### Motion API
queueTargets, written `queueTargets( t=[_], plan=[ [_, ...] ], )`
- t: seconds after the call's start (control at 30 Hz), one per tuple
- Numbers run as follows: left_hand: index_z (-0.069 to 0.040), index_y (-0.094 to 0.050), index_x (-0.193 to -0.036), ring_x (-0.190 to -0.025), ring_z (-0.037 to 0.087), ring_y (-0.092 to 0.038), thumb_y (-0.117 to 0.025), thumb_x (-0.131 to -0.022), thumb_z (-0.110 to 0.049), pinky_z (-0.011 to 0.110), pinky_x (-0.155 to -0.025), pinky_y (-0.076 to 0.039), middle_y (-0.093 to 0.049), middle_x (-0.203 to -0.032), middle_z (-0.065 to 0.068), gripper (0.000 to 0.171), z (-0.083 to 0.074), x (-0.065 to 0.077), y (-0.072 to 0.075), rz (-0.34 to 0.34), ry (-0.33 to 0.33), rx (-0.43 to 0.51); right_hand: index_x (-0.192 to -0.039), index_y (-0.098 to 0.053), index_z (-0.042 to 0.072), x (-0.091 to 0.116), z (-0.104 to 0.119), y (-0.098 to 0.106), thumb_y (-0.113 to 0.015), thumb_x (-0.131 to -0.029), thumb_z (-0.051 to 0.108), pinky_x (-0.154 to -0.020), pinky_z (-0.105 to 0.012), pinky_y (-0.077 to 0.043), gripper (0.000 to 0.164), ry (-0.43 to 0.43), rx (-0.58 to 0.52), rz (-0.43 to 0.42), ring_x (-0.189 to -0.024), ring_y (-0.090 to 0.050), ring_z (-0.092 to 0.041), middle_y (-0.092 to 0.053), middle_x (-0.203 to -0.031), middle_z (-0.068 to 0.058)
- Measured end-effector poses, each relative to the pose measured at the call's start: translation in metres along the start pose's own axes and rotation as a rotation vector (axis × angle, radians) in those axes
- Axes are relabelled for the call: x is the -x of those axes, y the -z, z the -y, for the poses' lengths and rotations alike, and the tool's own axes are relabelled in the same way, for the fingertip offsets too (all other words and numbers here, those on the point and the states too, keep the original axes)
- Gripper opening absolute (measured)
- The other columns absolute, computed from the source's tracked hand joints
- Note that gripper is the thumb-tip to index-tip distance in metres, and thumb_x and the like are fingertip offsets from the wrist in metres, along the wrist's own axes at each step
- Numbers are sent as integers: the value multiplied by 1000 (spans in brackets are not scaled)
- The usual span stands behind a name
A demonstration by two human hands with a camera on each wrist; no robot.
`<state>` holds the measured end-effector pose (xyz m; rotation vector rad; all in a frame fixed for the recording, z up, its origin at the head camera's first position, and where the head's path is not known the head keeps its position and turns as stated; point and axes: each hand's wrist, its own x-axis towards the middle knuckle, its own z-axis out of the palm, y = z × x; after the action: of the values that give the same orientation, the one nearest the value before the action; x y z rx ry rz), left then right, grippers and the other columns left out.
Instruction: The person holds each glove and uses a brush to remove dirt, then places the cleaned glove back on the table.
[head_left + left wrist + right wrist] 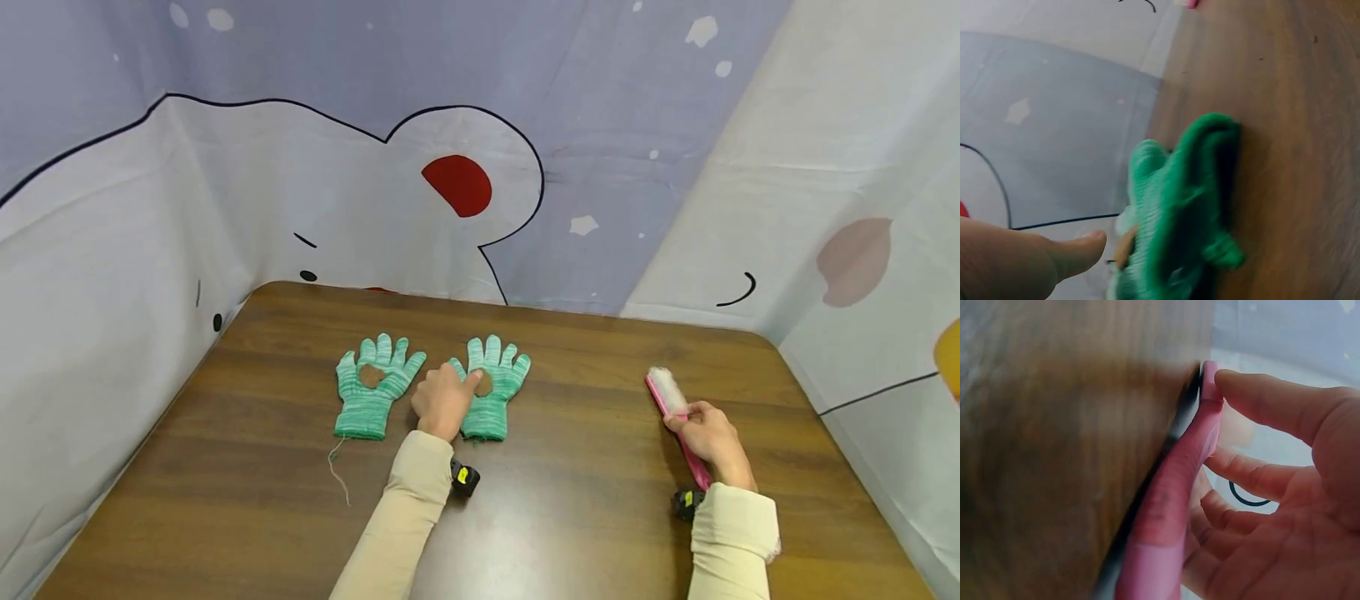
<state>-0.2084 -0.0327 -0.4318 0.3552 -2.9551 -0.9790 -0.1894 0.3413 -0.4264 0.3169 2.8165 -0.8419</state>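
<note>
Two green striped knit gloves lie on the table, fingers toward the back: a left glove (365,419) and a right glove (491,421). Each bears a brown patch. My left hand (442,402) is over the gap between them, beside the right glove, its thumb pointing at that glove's brown patch (483,383). Straight and apart from the glove (1175,206), the thumb (1075,256) shows in the left wrist view; the other fingers are hidden. At the right, my right hand (705,433) pinches a pink-handled brush (667,392) with white bristles between thumb and fingers.
The brown wooden table (570,500) runs back to a printed cloth (600,167) that hangs behind it and at both sides. A loose thread (339,475) trails from the left glove's cuff toward the front. Light glares off the tabletop between my arms.
</note>
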Motion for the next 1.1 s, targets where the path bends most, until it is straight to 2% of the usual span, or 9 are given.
queueTargets(
  t=[0.2,0.37,0.47,0.6,0.67,0.77,0.87,0.93,1.1],
  plan=[
    [-15,-36,-49,-36,12,-23,-66,-83,-39,26,-34,-20,-22,-44,-3,51,1,-5,-11,-58,-8,-45,-118,-47,-10,-1,2,-1,-57,-87,37,-73,-45,-44,58,9,28,1,-91,-51,-38,-52,-108,-32],
    [-15,-37,-49,-37,12,-22,-69,-81,-36,26,-34,-20,-24,-45,-2,50,4,-10,-16,-78,-24,5,-115,-48,-12,-1,5,0,-61,-85,33,-69,-42,-45,55,12,59,15,-86,-52,-36,-54,-101,-30],
    [-12,-43,-55,-39,16,-32,-69,-82,-33,29,-37,-25,-33,-49,1,43,2,-10,-21,-97,-25,62,-115,-48,-11,-1,7,0,-62,-84,31,-67,-41,-45,55,17,59,13,-84,-51,-36,-53,-101,-31],
    [-5,-55,-78,-56,26,-53,-68,-83,-27,34,-45,-35,-52,-69,9,26,-2,-9,-28,-128,-18,95,-115,-50,-10,-2,10,-3,-63,-83,28,-69,-43,-44,52,34,56,-1,-85,-51,-36,-54,-102,-30],
    [-3,-57,-85,-61,28,-55,-67,-84,-24,35,-48,-37,-55,-76,11,24,-4,-8,-30,-142,-10,107,-113,-52,-9,-1,11,-5,-63,-82,26,-70,-44,-44,48,44,57,-12,-86,-51,-36,-55,-101,-29],
    [-5,-56,-77,-55,25,-51,-67,-84,-21,34,-46,-34,-52,-68,8,21,-5,-8,-31,-154,11,154,-108,-56,-8,-2,13,-8,-63,-81,23,-71,-45,-43,41,50,52,-29,-86,-50,-36,-56,-100,-28],
    [-10,-47,-62,-47,21,-42,-67,-83,-21,32,-43,-29,-40,-55,4,31,-4,-9,-30,-151,31,206,-103,-58,-6,-3,15,-10,-63,-81,21,-69,-44,-43,36,48,49,-37,-84,-50,-36,-56,-98,-27],
    [-12,-43,-58,-46,20,-39,-68,-83,-21,31,-42,-27,-35,-52,2,36,-4,-10,-29,-138,39,220,-102,-58,-6,-4,16,-10,-64,-80,20,-69,-44,-43,35,47,52,-40,-84,-51,-36,-57,-97,-26],
    [-10,-48,-62,-53,23,-46,-65,-84,-22,34,-47,-32,-42,-58,4,30,-2,-10,-27,-72,37,209,-100,-59,-4,-3,20,-12,-66,-78,18,-70,-45,-43,32,38,57,-34,-85,-51,-35,-60,-97,-24]
  ],
)
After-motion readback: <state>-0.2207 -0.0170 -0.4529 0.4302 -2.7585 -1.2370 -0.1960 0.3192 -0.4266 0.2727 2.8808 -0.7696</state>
